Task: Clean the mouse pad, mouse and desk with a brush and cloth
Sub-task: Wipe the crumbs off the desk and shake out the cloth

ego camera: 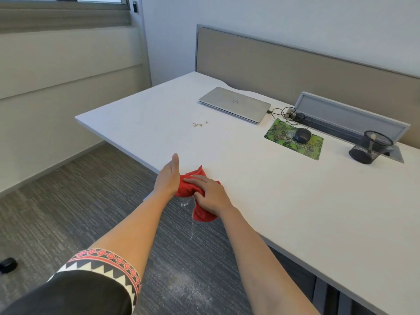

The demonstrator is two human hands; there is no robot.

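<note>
- Two bare hands met at the near edge of the white desk (250, 178), and we saw a patterned sleeve (106, 267) on the left arm at lower left.
- The left hand (169, 176) stood on its edge at the desk's rim, fingers straight and pressed together, its palm against the red cloth (187, 188).
- The cloth lay bunched on the desk's edge between the hands, with one end hanging below the rim over the grey carpet (68, 201).
- The right hand (211, 194) rested on top of the cloth, fingers curled into it and gripping it.
- A few small crumbs (200, 124) lay farther back on the desk, well apart from the hands.
- A closed silver laptop (235, 103) sat beyond them, with a black cable (286, 113) at its right end.
- The green mouse pad (281, 133) lay flat to the right, with the black mouse (302, 135) on top of it.
- A black mesh pen cup (366, 151) stood farthest right.
</note>
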